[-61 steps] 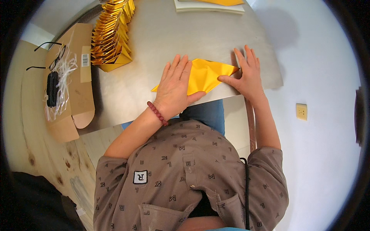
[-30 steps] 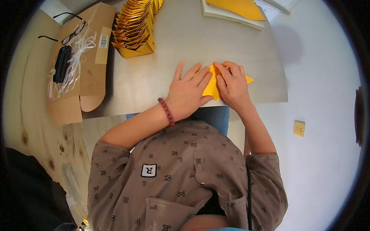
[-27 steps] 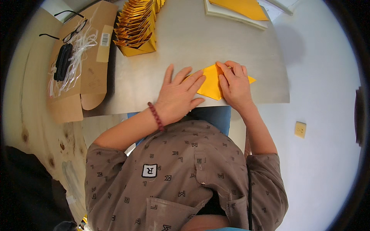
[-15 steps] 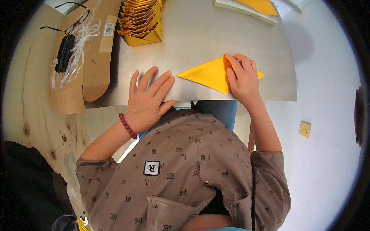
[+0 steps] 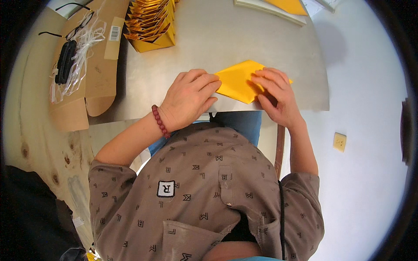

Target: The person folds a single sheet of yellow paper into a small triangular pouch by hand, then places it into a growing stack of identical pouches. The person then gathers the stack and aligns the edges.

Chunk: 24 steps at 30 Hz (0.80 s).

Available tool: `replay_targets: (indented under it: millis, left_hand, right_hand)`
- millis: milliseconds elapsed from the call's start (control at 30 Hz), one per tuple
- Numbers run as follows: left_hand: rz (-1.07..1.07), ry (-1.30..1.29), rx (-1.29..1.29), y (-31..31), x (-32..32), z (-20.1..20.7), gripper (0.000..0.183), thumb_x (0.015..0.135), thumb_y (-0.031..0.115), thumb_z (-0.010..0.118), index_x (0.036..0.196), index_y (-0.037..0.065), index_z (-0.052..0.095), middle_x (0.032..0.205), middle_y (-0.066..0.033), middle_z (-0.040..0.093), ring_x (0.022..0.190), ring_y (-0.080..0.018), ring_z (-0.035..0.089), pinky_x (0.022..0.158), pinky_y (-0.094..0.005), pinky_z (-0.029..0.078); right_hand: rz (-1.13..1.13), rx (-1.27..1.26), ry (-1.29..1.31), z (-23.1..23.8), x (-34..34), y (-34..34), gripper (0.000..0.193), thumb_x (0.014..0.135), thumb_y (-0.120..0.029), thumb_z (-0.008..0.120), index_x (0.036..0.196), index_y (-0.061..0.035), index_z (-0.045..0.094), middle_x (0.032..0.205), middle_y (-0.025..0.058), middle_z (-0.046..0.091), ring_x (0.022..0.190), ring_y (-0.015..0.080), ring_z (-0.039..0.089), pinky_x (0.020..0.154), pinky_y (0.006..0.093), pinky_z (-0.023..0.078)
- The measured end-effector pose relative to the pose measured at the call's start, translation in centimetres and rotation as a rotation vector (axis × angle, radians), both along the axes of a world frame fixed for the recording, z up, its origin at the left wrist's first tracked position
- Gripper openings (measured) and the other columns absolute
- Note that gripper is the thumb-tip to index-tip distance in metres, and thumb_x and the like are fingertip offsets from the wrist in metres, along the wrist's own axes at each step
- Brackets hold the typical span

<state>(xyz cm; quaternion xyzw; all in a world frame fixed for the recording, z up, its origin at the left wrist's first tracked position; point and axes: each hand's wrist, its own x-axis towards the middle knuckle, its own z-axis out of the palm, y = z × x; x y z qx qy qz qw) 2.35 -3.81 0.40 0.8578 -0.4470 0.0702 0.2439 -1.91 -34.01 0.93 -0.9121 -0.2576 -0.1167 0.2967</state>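
A folded sheet of yellow paper (image 5: 239, 81) lies flat on the metal table near its front edge, shaped like a kite with a point at either side. My left hand (image 5: 190, 93), with a beaded bracelet at the wrist, has its fingers closed together over the paper's left point, which they hide. Above the right part of the paper, my right hand (image 5: 278, 96) is curved with fingers and thumb apart. Its fingertips are at the sheet and cast a shadow there; the right point shows past the knuckles.
A row of nested folded gold-yellow paper pieces (image 5: 152, 41) stands at the far left of the table (image 5: 204, 41). Beside it, a cardboard box (image 5: 101, 82) bears eyeglasses (image 5: 79, 27), a black case (image 5: 65, 62) and clear plastic strips. More yellow paper (image 5: 289, 6) lies on a white stack at the back right.
My left hand has moved right from the bare table onto the paper's left point, its fingers drawing together. My right hand has loosened from its pinch, and its fingers have spread.
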Motion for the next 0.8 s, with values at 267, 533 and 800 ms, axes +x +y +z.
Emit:
replay_targets:
  millis: [267,533,800]
  left_hand:
    - [0.016,0.006,-0.04,-0.1,-0.2,-0.4,0.039,0.085,0.016,0.077,0.121,0.005,0.068,0.127,-0.0053,0.064,0.12,-0.027,0.057,0.1,-0.0408,0.048]
    - [0.066,0.067,-0.109,-1.9,-1.9,-0.3,0.043,0.08,0.014,0.081,0.117,-0.003,0.067,0.121,-0.011,0.063,0.112,-0.0301,0.058,0.097,-0.0381,0.051]
    - [0.056,0.116,-0.195,-2.7,-2.3,-0.6,0.045,0.083,0.01,0.079,0.123,-0.004,0.065,0.121,-0.0146,0.062,0.11,-0.0333,0.058,0.098,-0.04,0.051]
  right_hand:
    - [0.046,-0.055,0.067,0.1,0.0,-1.9,0.026,0.088,-0.006,0.074,0.114,-0.0071,0.073,0.126,0.0065,0.071,0.128,0.0309,0.059,0.109,0.0439,0.047]
    - [-0.041,-0.137,-0.122,0.8,5.2,-0.4,0.018,0.093,-0.014,0.071,0.109,-0.006,0.073,0.119,0.0068,0.073,0.126,0.0315,0.059,0.113,0.0466,0.043]
    - [-0.281,-0.056,-0.169,-0.6,7.2,2.7,0.032,0.088,-0.024,0.077,0.113,-0.0051,0.07,0.126,0.0124,0.066,0.122,0.035,0.056,0.112,0.0473,0.041]
